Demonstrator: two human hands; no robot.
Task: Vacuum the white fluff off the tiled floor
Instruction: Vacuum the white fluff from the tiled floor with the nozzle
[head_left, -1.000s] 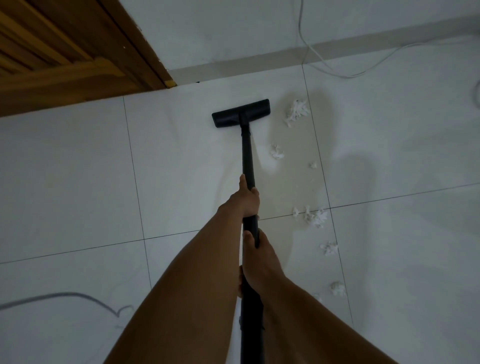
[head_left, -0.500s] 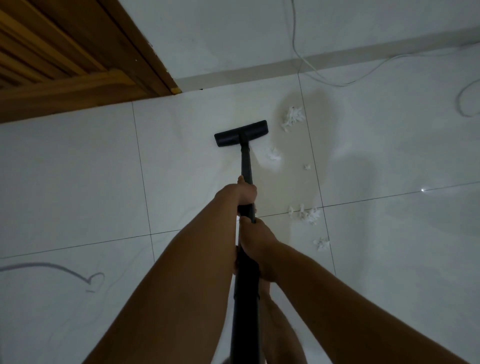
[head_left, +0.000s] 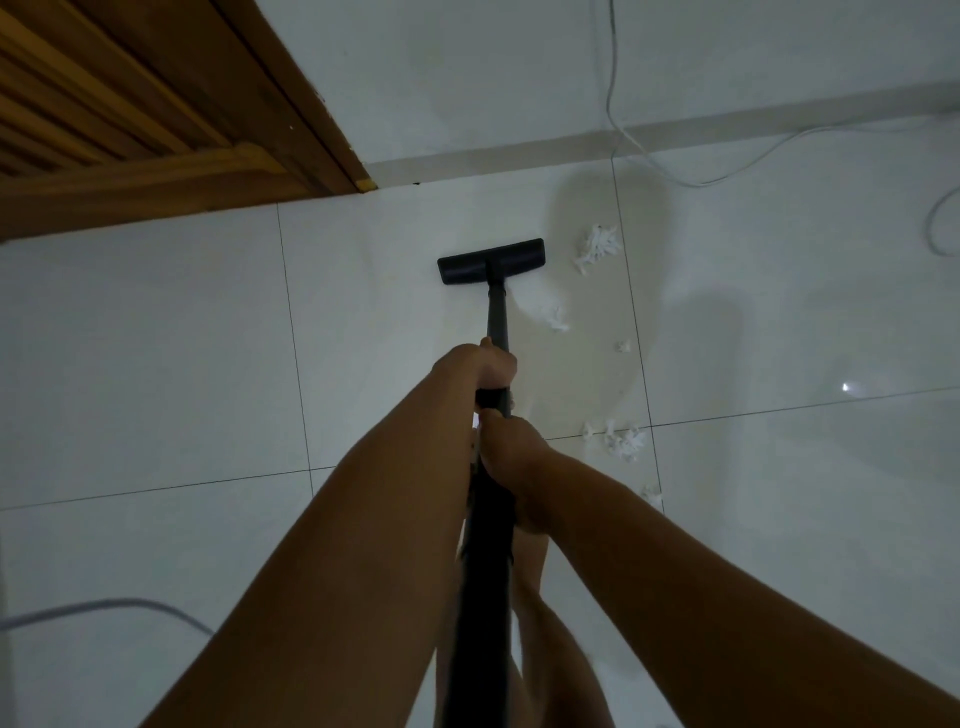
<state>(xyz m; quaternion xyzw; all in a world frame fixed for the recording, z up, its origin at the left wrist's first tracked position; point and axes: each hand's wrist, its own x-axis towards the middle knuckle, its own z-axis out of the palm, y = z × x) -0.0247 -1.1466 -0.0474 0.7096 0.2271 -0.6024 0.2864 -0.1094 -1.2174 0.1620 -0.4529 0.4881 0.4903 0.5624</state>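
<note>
On the floor (head_left: 156, 364), near its far edge, the nozzle (head_left: 491, 261) lay just left of the fluff (head_left: 597, 248) and touched none of it. More tufts trailed back along the grout line. The left hand (head_left: 480, 366) grasped the wand (head_left: 496, 322), and the right hand (head_left: 511, 447) was clenched round it just behind. A straight stroke would likely miss every tuft. A quick sideways sweep might scatter them, and pushing far right risked snagging the cable (head_left: 691, 182).
</note>
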